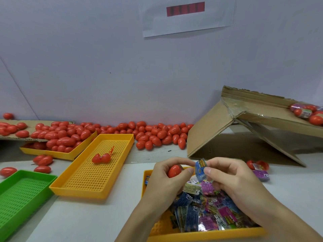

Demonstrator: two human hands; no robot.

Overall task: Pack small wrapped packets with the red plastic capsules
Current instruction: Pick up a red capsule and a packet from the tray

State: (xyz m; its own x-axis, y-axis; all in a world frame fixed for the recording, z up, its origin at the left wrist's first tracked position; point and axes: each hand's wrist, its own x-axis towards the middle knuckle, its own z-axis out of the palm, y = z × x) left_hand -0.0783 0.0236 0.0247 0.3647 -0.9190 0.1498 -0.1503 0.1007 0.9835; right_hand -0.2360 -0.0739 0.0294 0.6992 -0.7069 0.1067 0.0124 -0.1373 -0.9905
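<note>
Head view, lower centre: left hand [167,173] is gripping a red egg-shaped plastic capsule [174,171]; right hand [230,173] is pinching a small blue wrapped packet [201,169] just beside it, fingers curled. Both are hovering over the yellow perforated tray [206,234] holding mixed foil packets [206,212]. Step in hand, judged: loading packet into capsule. Next move is calling for tucking it in and closing the shell. Loose capsules [157,135] are lying mid-frame on the worktop [87,220].
</note>
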